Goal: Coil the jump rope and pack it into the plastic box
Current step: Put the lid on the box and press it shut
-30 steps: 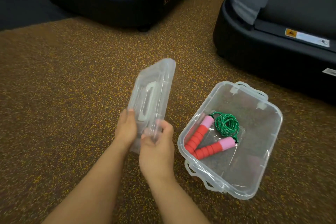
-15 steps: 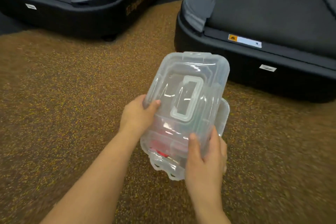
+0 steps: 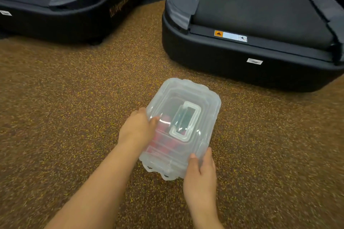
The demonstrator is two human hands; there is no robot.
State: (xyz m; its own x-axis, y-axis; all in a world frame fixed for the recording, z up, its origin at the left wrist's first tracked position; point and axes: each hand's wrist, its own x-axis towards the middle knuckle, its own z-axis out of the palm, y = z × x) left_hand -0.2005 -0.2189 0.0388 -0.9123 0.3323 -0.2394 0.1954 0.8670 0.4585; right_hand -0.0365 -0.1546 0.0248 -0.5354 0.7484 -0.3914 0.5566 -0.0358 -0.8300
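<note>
A clear plastic box (image 3: 156, 168) sits on the speckled brown floor with its clear lid (image 3: 201, 98) lying flat on top. Through the lid I see the jump rope (image 3: 162, 140) inside as blurred red handles and a dark green coil. My left hand (image 3: 136, 129) presses against the lid's left edge, thumb on top. At the near right corner, my right hand (image 3: 201, 174) grips the lid with the thumb over its rim.
Two black treadmill bases stand beyond the box, one (image 3: 61, 18) at the far left and one (image 3: 251, 57) at the far right, close behind the box. Brown speckled rubber floor (image 3: 65, 108) spreads to the left, right and front.
A second ago the lid was held upright beside the open box. Both hands then carried it over the box and lowered it flat onto it.
</note>
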